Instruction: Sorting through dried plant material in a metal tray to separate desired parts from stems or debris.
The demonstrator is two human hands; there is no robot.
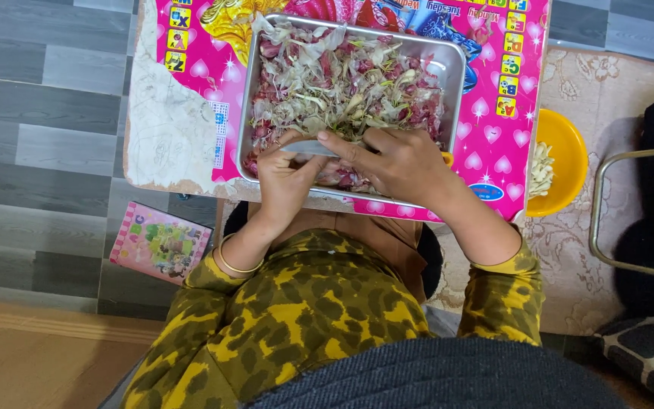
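A metal tray (454, 57) full of papery onion or garlic skins (346, 79) rests on a small pink table (493, 140). My right hand (399, 163) is closed on a knife whose grey blade (308, 148) points left over the tray's near edge. My left hand (285, 182) is curled right under the blade, fingers closed around something small that I cannot make out. A gold bangle (232, 261) sits on my left wrist. Both sleeves are yellow and olive leopard print.
A yellow bowl (565, 148) with pale peeled pieces lies on a patterned rug right of the table. A pink children's book (160, 242) lies on the grey plank floor at left. A metal frame (603, 212) and dark cushions stand at the right edge.
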